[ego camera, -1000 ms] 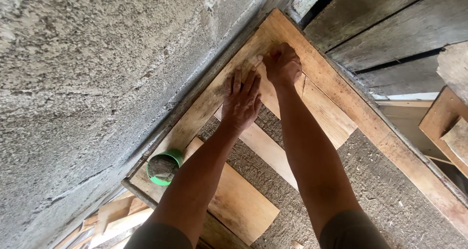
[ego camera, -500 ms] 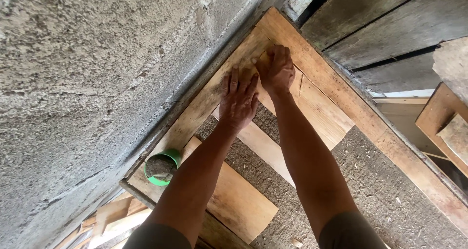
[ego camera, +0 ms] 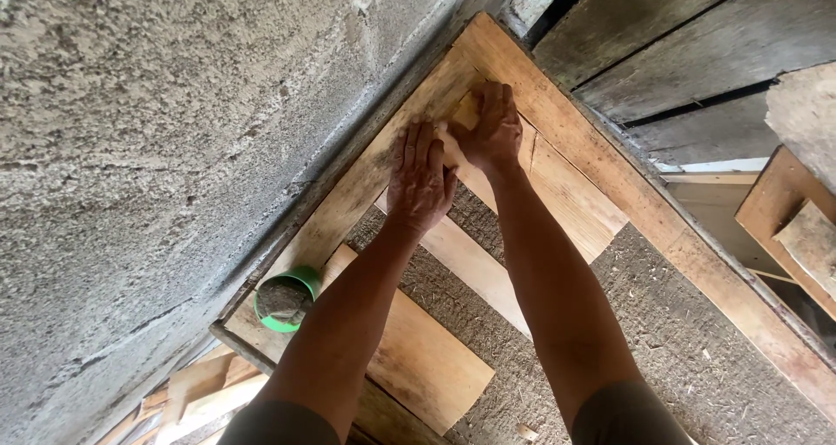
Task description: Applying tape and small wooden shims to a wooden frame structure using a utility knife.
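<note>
Fingers of the left hand (ego camera: 421, 179) are stretched out flat and a little spread, pressing down on a long wooden board (ego camera: 348, 214) that runs beside the rough gray concrete wall (ego camera: 157, 123). That hand grips nothing; it just lies on the wood. Close beside it, the right hand (ego camera: 489, 130) has its fingers bent over a small flat piece of wood (ego camera: 466, 114) in the corner of the wooden frame (ego camera: 610, 184). It looks like the right hand is holding or pushing that small piece, but the fingers cover most of it, so I cannot tell if they really grip it. The two hands are almost touching at the thumbs. The corner is where the long board by the wall meets another frame board. Inside the frame, some lighter wooden slats (ego camera: 475, 266) lie across a rough, grainy gray surface (ego camera: 688, 349). A green cup (ego camera: 286, 299) with something gray inside sits on the board near the left forearm, well apart from both hands. Dark old planks (ego camera: 679, 44) stand past the corner. More wood scraps (ego camera: 187, 393) lie at the bottom left.
</note>
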